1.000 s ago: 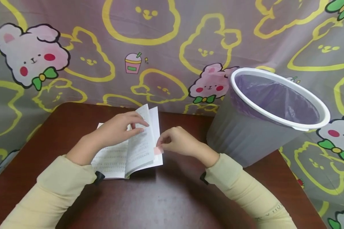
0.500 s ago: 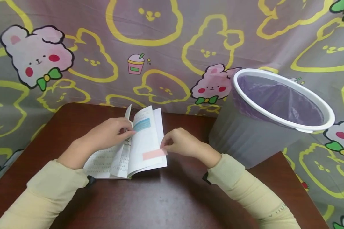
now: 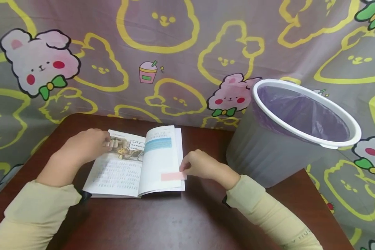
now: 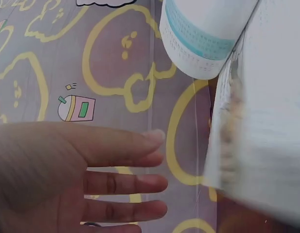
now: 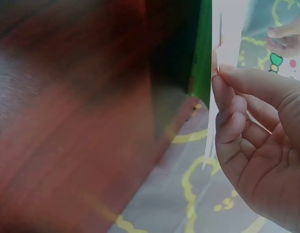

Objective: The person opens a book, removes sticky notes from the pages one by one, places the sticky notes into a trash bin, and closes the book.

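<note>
An open book (image 3: 117, 180) lies on the dark red-brown table (image 3: 175, 222). Its left page carries a coloured picture above text; a blue block marks the top of the right page (image 3: 156, 163). Across that page's lower right lies a pink paper strip (image 3: 171, 176). My right hand (image 3: 203, 165) pinches the strip's right end at the page edge; in the right wrist view, thumb and fingertips (image 5: 230, 73) meet there. My left hand (image 3: 85, 144) is at the left page's upper outer edge. In the left wrist view its fingers (image 4: 140, 183) are spread and relaxed, apart from the book.
A grey waste bin (image 3: 259, 156) with a white rim and purple liner stands on the table's right side. Behind the table hangs a curtain (image 3: 181, 62) printed with yellow outlines and rabbit faces.
My left hand has turned a page over to the left and moved left, uncovering the right page with the pink strip. The right hand keeps its pinch at the page edge.
</note>
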A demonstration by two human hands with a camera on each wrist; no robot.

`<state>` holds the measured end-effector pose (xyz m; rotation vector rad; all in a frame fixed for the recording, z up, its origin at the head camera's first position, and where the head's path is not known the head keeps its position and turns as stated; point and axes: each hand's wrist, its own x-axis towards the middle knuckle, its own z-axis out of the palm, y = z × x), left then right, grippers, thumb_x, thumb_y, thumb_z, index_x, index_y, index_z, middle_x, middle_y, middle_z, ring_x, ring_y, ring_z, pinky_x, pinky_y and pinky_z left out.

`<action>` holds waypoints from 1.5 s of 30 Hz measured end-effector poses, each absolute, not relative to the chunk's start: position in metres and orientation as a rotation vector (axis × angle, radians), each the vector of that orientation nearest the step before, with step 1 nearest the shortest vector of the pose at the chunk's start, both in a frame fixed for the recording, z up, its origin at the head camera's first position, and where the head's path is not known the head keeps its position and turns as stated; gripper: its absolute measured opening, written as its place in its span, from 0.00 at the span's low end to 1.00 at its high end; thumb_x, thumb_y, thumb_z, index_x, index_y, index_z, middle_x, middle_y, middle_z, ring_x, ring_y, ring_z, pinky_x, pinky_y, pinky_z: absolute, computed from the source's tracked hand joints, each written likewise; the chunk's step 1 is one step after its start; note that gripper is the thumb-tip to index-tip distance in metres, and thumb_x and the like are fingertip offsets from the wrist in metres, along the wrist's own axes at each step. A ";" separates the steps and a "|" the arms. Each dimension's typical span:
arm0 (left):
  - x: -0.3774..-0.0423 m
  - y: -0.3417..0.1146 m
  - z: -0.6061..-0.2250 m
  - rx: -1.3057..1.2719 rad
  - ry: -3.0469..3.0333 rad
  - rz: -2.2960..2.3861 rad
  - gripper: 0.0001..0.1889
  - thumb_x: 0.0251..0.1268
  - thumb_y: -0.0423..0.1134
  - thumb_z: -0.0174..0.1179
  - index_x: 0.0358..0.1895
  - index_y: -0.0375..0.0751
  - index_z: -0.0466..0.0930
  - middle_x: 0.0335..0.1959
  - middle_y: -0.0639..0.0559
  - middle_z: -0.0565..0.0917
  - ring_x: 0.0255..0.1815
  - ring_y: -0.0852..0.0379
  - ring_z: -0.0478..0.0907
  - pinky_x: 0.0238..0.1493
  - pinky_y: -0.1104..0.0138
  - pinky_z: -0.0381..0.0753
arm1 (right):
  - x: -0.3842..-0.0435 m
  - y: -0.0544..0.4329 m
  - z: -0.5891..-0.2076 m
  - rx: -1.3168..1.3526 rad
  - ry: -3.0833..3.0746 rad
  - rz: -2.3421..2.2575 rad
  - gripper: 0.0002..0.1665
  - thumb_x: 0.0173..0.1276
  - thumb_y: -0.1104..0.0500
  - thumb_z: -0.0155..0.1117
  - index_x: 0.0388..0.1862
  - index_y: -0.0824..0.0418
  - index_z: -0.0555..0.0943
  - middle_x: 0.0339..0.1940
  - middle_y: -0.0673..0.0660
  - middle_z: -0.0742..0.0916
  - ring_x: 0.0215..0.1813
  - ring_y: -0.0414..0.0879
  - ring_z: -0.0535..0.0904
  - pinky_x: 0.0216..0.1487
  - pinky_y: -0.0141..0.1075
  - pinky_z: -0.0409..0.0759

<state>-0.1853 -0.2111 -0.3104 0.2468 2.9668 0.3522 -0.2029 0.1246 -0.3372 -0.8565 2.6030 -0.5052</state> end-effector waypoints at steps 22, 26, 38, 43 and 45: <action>-0.215 -0.143 -0.368 0.746 2.652 0.867 0.09 0.60 0.33 0.74 0.41 0.41 0.85 0.38 0.53 0.83 0.41 0.53 0.78 0.48 0.56 0.80 | -0.202 0.132 -0.367 -0.860 2.563 -0.509 0.08 0.63 0.66 0.77 0.29 0.54 0.86 0.29 0.45 0.86 0.33 0.43 0.78 0.36 0.34 0.79; -0.217 -0.140 -0.371 0.792 2.625 0.889 0.11 0.56 0.32 0.76 0.40 0.39 0.85 0.35 0.52 0.82 0.39 0.54 0.76 0.46 0.58 0.79 | -0.202 0.134 -0.369 -0.867 2.547 -0.493 0.07 0.63 0.65 0.77 0.29 0.55 0.87 0.29 0.46 0.85 0.33 0.43 0.77 0.36 0.34 0.79; -0.218 -0.132 -0.374 0.782 2.607 0.879 0.12 0.53 0.30 0.77 0.40 0.36 0.85 0.34 0.50 0.80 0.37 0.54 0.75 0.45 0.59 0.78 | -0.197 0.139 -0.373 -0.881 2.521 -0.507 0.10 0.64 0.63 0.77 0.28 0.51 0.84 0.27 0.43 0.83 0.32 0.42 0.76 0.34 0.33 0.77; -0.215 -0.129 -0.374 0.757 2.596 0.886 0.12 0.54 0.30 0.76 0.41 0.36 0.85 0.35 0.49 0.80 0.39 0.52 0.75 0.48 0.56 0.79 | -0.196 0.140 -0.376 -0.860 2.498 -0.538 0.08 0.63 0.63 0.77 0.30 0.52 0.85 0.27 0.43 0.84 0.32 0.41 0.77 0.35 0.33 0.78; -0.215 -0.128 -0.374 0.734 2.596 0.894 0.12 0.54 0.30 0.76 0.41 0.35 0.85 0.36 0.49 0.81 0.40 0.52 0.76 0.50 0.55 0.79 | -0.195 0.140 -0.377 -0.861 2.498 -0.554 0.08 0.63 0.63 0.77 0.30 0.52 0.86 0.27 0.43 0.84 0.31 0.40 0.77 0.35 0.33 0.78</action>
